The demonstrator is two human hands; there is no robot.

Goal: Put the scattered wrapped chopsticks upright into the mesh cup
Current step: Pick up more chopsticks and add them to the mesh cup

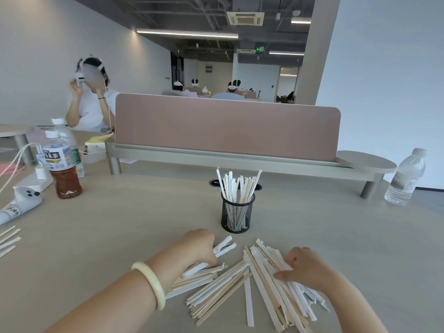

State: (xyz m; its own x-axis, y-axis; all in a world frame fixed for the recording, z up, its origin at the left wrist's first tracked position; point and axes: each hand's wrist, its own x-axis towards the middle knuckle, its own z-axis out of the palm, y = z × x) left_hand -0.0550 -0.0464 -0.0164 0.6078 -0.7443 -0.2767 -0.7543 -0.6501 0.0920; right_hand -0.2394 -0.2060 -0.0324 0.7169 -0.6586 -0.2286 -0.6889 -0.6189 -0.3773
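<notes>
A black mesh cup (237, 213) stands on the beige table (120, 236) ahead of me, with several wrapped chopsticks (237, 182) upright in it. A scattered pile of wrapped chopsticks (254, 282) lies flat in front of me. My left hand (195, 246), a pale bangle on its wrist, is closed around a few wrapped chopsticks at the pile's left side; their ends stick out toward the cup. My right hand (304, 267) rests on the right part of the pile, fingers spread and pressing on the sticks.
A tea bottle (63, 169) and a second bottle behind it stand at the left, beside a charger, cables and a white controller (22, 199). More chopsticks (8, 240) lie at the left edge. A pink divider (225, 128) crosses the desk; a water bottle (406, 176) stands right. A person sits far left.
</notes>
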